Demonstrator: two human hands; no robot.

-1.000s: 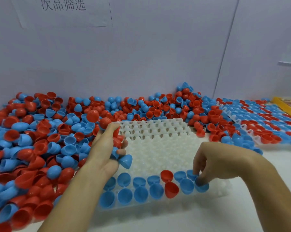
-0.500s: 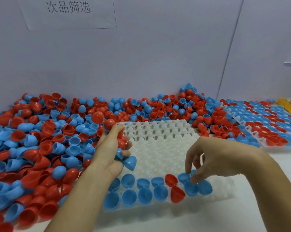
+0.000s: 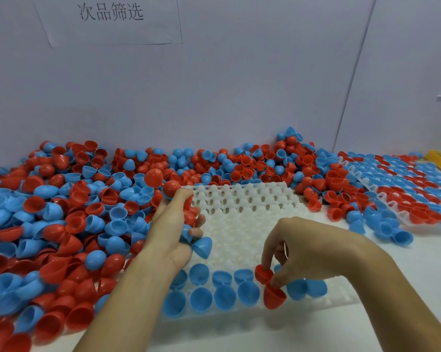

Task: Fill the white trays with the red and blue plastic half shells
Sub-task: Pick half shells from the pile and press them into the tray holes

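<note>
Left hand (image 3: pixel 172 226) fingers curled round a bunch of half shells (image 3: pixel 189 217) — right hand (image 3: pixel 303 252) fingers pinching a red shell (image 3: pixel 263 274) over the white tray (image 3: pixel 239 217).

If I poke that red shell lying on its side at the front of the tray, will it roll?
Probably: the red shell is round and lies tilted, not seated like the blue shells. It looks thin, likely light, so it may skid.

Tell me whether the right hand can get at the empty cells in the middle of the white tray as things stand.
Probably yes. The right hand hovers over the white tray, whose middle cells lie bare just beyond it, but its fingers pinch a red half shell in the front rows, so that goes down first.
</note>
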